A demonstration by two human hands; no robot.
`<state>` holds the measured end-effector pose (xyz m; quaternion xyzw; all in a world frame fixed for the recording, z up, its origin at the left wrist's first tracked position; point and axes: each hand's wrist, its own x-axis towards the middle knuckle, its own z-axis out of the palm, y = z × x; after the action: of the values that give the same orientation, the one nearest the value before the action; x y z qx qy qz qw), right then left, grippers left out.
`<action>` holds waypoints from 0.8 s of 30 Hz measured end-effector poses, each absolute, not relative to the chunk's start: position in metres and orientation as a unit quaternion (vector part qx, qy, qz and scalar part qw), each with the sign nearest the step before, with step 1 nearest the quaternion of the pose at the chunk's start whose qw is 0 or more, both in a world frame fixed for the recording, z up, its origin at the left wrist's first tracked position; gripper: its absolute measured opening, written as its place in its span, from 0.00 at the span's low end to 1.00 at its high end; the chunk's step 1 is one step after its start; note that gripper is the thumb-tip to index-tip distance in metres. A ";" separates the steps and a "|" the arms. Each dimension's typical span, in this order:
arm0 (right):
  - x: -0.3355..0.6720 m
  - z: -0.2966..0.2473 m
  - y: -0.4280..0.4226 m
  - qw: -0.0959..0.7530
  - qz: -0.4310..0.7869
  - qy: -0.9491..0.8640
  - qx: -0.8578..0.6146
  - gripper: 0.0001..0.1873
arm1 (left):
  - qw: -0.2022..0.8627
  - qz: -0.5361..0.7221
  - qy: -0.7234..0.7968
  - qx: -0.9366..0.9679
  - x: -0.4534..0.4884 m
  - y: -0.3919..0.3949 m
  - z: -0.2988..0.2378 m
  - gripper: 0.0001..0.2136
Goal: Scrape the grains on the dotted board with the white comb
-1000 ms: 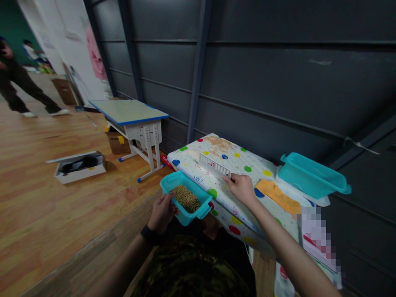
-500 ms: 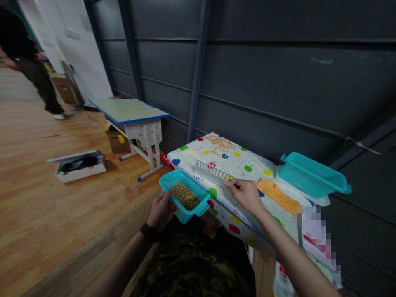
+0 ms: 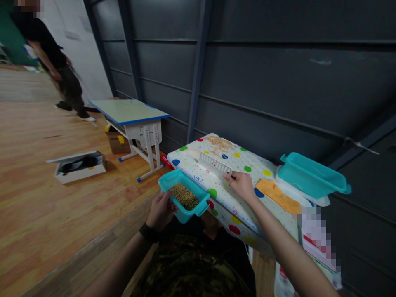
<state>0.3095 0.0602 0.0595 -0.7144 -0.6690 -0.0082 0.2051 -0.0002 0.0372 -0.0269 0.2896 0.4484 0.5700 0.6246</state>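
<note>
My left hand grips a small teal tub half full of brownish beans, held just below the near edge of the table. My right hand pinches one end of a white slotted plastic strip that stands on edge on the polka-dot tablecloth. A patch of spilled grains lies at the table's far end, beyond the strip.
A larger teal tub with lid sits on the right over a white tray, beside an orange cloth. A blue-edged school desk, an open box on the wooden floor and a walking person are to the left. A dark panel wall stands behind.
My right hand drew the strip toward the tub, then pushed it back out across the cloth. The tub stayed almost still. The person at the left walked closer.
</note>
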 end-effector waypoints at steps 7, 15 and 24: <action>0.314 0.059 0.064 0.200 0.004 -0.667 -0.718 0.23 | 0.625 0.568 0.449 0.291 0.001 0.036 -0.024 0.22; 0.321 0.062 0.062 0.203 0.003 -0.662 -0.722 0.20 | 0.625 0.570 0.449 0.287 0.001 0.036 -0.024 0.23; 0.323 0.061 0.045 0.247 0.030 -0.659 -0.709 0.21 | 0.634 0.568 0.446 0.278 0.002 0.036 -0.024 0.23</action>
<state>0.3227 0.0454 0.0609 -0.7095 -0.6594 0.0296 0.2469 0.0016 0.0358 -0.0235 0.2782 0.4460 0.5677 0.6336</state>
